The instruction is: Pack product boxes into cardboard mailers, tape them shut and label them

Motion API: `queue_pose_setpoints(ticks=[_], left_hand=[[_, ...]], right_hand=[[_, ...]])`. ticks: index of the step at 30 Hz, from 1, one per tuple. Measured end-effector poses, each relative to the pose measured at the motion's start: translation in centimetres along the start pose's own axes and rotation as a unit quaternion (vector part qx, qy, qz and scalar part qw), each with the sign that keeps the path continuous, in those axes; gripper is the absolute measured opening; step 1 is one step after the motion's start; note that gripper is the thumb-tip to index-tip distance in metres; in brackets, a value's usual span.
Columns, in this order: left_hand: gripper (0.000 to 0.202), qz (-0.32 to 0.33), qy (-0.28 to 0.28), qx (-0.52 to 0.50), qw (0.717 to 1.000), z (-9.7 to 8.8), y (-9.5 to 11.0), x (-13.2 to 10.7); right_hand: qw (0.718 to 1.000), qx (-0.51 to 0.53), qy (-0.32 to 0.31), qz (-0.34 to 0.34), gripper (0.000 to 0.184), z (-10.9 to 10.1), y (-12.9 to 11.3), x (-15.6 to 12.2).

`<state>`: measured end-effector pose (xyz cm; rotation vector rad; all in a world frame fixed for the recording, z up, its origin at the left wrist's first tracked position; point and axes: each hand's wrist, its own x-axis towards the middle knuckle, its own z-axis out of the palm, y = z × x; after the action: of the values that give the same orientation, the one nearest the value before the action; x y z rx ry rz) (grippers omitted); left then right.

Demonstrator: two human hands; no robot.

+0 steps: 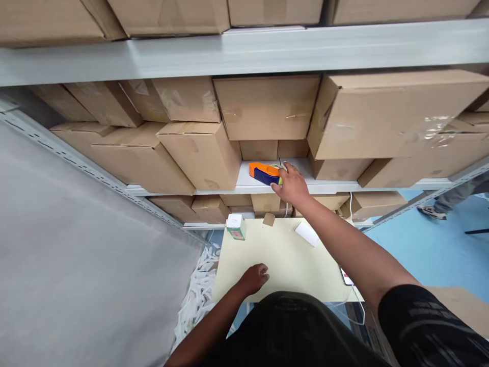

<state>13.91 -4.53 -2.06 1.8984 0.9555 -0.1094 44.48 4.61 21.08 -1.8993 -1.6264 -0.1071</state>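
My right hand point(293, 184) reaches up to the middle shelf, its thumb and fingers around the right end of an orange and dark-blue object point(263, 173). A bit of yellow-green shows at that end, partly covered by the fingers. The object lies near the shelf's front edge; its exact kind is unclear. My left hand point(254, 279) hovers low over the pale-yellow table point(278, 255), fingers curled in, with nothing visible in them. On the table stand a small white-and-green box point(236, 226), a brown cardboard piece point(269, 219) and a white flat box point(307, 234).
Cardboard boxes point(267, 108) crowd the grey metal shelves point(244, 48); one large box point(397, 114) juts out at the right. A phone point(346, 277) with a white cable lies at the table's right edge. White strips point(196, 290) pile up at left. A person's shoe point(431, 212) shows at right.
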Motion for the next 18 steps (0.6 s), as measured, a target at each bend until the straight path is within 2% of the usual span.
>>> queue_pose_setpoints(ticks=[2, 5, 7, 9, 11, 14, 16, 18], left_hand=[[0.026, 0.019, 0.011, -0.010, 1.000, -0.9, -0.5, 0.4], [0.024, 0.022, 0.028, -0.036, 0.999, -2.3, -1.4, 0.5], [0.023, 0.015, 0.034, -0.045, 0.998, -3.1, -2.1, 0.3], [0.021, 0.011, 0.037, -0.049, 0.998, -3.6, -2.6, 0.0], [0.021, 0.009, 0.042, -0.053, 0.998, -4.0, -3.0, -0.4], [0.020, 0.004, 0.054, -0.048, 0.997, -4.1, -3.2, -1.0], [0.020, 0.001, 0.064, -0.042, 0.997, -3.8, -2.8, -1.2], [0.021, -0.008, 0.073, -0.036, 0.997, -3.2, -2.0, -1.4]], right_hand=[[0.999, -0.013, -0.037, -0.001, 0.053, 2.4, 0.4, 2.7], [0.997, -0.025, -0.069, -0.007, 0.046, 4.6, 1.5, 3.8], [0.998, -0.025, -0.044, -0.024, 0.044, 4.4, 2.1, 3.1], [0.999, -0.021, 0.004, -0.047, 0.042, 3.2, 2.7, 1.2], [0.997, -0.023, 0.050, -0.056, 0.040, 1.3, 3.1, -1.8], [0.996, -0.022, 0.074, -0.040, 0.034, -1.0, 3.9, -8.7], [0.998, -0.016, 0.053, -0.020, 0.031, -1.5, 4.9, -14.4], [1.000, -0.002, 0.009, 0.013, 0.030, -1.0, 6.2, -20.2]])
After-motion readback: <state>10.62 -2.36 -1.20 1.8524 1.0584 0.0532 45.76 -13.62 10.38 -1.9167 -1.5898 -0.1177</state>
